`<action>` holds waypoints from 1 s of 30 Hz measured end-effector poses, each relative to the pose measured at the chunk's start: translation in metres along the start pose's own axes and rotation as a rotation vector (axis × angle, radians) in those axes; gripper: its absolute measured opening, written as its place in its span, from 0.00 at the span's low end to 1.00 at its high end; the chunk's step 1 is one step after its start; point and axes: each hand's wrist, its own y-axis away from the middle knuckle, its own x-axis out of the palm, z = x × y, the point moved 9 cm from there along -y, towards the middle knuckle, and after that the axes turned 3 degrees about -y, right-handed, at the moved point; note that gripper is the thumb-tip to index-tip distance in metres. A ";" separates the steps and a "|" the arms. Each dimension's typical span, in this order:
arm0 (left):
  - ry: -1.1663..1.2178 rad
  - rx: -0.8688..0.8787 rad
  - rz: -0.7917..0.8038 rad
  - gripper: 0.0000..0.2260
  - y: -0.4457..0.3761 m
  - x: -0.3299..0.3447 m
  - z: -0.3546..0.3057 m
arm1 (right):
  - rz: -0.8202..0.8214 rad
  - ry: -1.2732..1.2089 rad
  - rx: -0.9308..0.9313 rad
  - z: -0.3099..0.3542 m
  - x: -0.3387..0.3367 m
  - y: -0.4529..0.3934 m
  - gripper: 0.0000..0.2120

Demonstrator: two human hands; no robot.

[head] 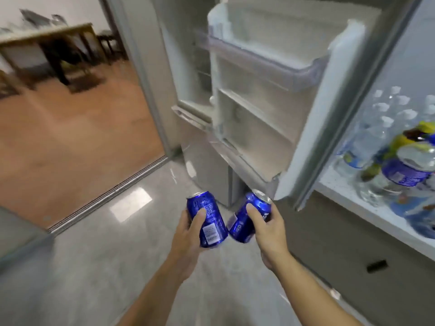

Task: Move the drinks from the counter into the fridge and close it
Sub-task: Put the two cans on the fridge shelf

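- Head view: left hand (188,234) grasps one can (207,220), right hand (266,224) grasps another can (247,215), both carried low before the open fridge door (306,128), presumably for shelving.
- Bottles (386,137), blurred, wait at the counter (353,196) edge.

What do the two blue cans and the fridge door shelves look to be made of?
Left can and right can: likely thin metal, glossy blue print, silvery rim. Door shelves: seemingly clear plastic rails on matte white plastic, though blur leaves this open.
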 end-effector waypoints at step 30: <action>0.040 -0.066 0.242 0.25 -0.508 -0.216 -0.281 | -0.173 -0.081 0.144 -0.005 0.421 -0.397 0.17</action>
